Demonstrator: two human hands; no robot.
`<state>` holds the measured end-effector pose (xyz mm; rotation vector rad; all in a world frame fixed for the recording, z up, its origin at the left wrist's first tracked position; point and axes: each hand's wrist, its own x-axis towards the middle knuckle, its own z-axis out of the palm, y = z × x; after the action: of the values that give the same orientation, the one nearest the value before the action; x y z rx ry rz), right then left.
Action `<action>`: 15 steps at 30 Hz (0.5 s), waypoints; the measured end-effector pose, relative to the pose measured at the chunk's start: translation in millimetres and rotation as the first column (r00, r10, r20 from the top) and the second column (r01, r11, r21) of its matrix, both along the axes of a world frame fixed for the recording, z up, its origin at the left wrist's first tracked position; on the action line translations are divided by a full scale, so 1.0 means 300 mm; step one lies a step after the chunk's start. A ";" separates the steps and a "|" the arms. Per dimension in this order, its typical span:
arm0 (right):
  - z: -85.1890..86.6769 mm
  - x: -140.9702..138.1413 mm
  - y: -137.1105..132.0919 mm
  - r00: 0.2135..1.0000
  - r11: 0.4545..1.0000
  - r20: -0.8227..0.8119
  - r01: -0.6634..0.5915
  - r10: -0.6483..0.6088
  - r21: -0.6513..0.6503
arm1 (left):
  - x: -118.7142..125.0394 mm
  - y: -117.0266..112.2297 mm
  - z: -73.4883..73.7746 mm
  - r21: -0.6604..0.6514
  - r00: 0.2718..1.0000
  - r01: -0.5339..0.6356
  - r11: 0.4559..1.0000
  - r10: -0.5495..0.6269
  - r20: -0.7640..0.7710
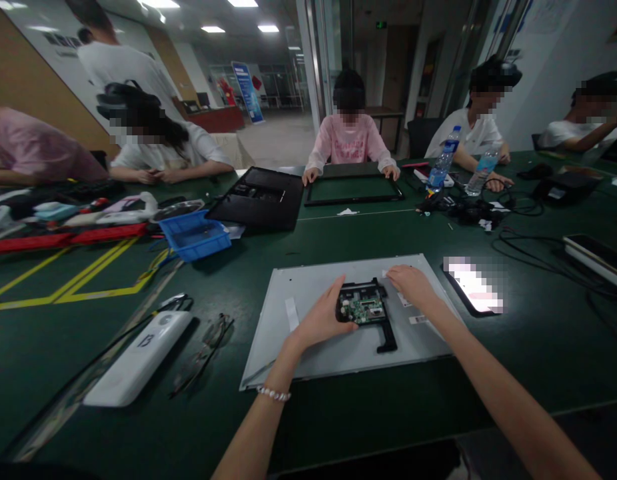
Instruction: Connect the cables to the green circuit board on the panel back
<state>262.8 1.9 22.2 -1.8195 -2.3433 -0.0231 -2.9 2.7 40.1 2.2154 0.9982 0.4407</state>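
A green circuit board (364, 308) in a black plastic bracket lies over the grey metal panel (268, 340). Along the bracket's left side, my left hand (321, 313) grips it, fingers at the top edge and thumb at the bottom edge. One black arm of the bracket (387, 339) extends toward me. My right hand (411, 283) is just beyond the board's upper right corner, its fingers drawn together close to the panel. A small pale bit shows at those fingertips; I cannot make out what it is. White labels are stuck on the panel.
Right of the panel lies a lit phone (473, 287). To the left are a white power bank (141, 360), glasses (203, 353) and a blue bin (196, 237). Across the table, a person in pink holds a black frame (356, 200); bottles (444, 160) and cables stand at right.
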 end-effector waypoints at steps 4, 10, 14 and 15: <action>-0.011 0.009 -0.005 0.999 0.999 -0.011 0.052 -0.052 -0.005 | -0.001 -0.001 0.003 0.002 1.000 0.000 1.000 0.000 -0.020; -0.030 0.005 -0.007 0.986 0.991 -0.141 0.098 -0.085 0.089 | -0.009 0.004 -0.019 0.013 1.000 0.006 1.000 -0.006 0.017; -0.001 -0.068 0.011 0.980 0.987 -0.197 0.050 -0.019 0.154 | -0.011 0.013 -0.045 0.036 0.998 0.012 0.999 -0.014 0.057; 0.009 -0.094 0.020 0.981 0.987 -0.191 0.024 0.007 0.157 | -0.011 0.014 -0.050 0.042 0.998 0.012 0.999 -0.015 0.063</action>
<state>234.5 7.8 24.8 -1.6767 -2.1371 -0.0336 -6.2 7.0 25.1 2.2298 0.9481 0.5263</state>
